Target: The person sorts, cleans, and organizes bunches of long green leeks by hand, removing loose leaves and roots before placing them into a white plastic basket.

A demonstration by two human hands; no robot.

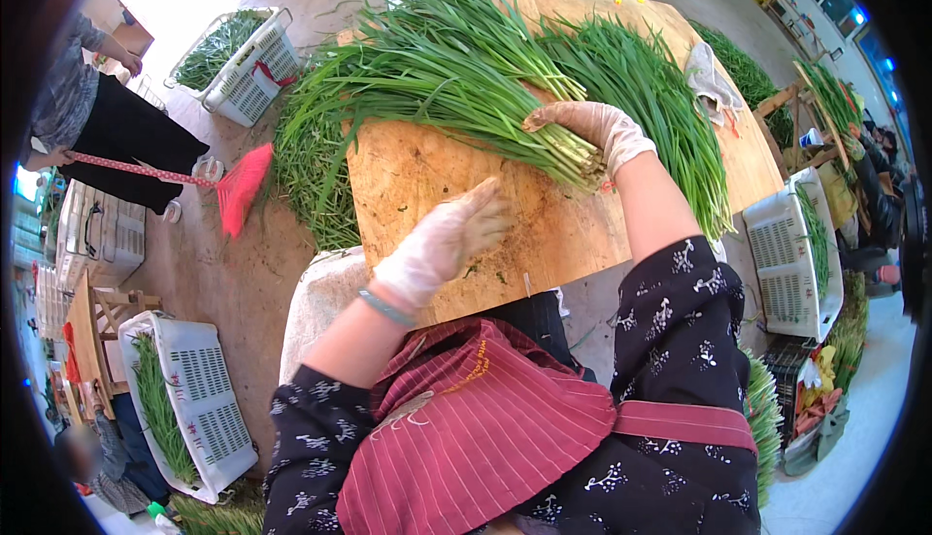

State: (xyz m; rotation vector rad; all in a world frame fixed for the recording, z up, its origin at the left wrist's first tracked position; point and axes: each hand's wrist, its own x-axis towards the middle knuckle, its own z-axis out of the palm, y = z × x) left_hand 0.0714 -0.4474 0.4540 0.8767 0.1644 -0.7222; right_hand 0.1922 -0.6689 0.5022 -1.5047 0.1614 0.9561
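My right hand [593, 127], in a thin clear glove, grips a bunch of garlic chives [466, 109] near the pale stem ends. The leaves fan out to the left over the edge of the wooden board [408, 193]. My left hand [459, 233], gloved as well, hovers over the board's near part, apart from the bunch; its fingers are blurred and nothing shows in it. Another chive bunch [495, 40] lies just behind the gripped one. To the right spreads a larger pile of chives [641, 98], partly behind my right forearm.
A grey cloth [708, 80] lies at the board's right edge. Chive leaves [313, 178] heap on the floor at left. White plastic crates [255, 72] stand around. At left a person holds a broom with red bristles [246, 189]. Another crate [786, 251] stands right.
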